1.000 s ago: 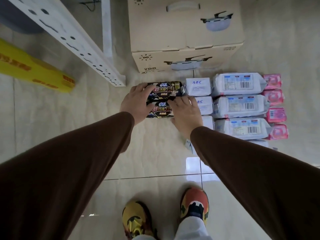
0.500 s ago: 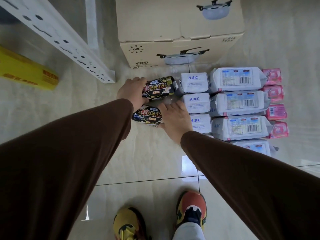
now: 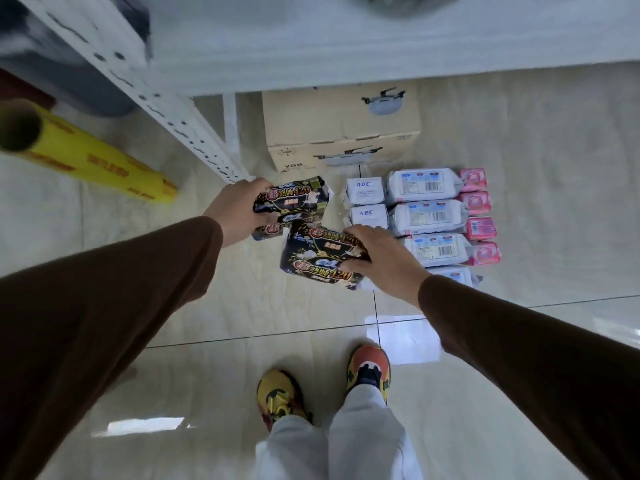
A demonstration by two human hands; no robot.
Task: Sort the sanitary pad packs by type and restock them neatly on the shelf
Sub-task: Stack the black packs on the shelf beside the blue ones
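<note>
The left hand (image 3: 235,209) grips black pad packs (image 3: 292,199) by their left end. The right hand (image 3: 379,258) clasps two more black packs (image 3: 322,254), which lie to its left.

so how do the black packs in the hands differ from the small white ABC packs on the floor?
The black glossy packs carry red and gold print; the small white ABC packs are plain with blue letters. The black ones are gripped, some in the left hand and some in the right hand; the white ones lie in a column on the tiled floor. The black ones sit tilted, the white ones squared up. Both are soft plastic-wrapped packs.
</note>
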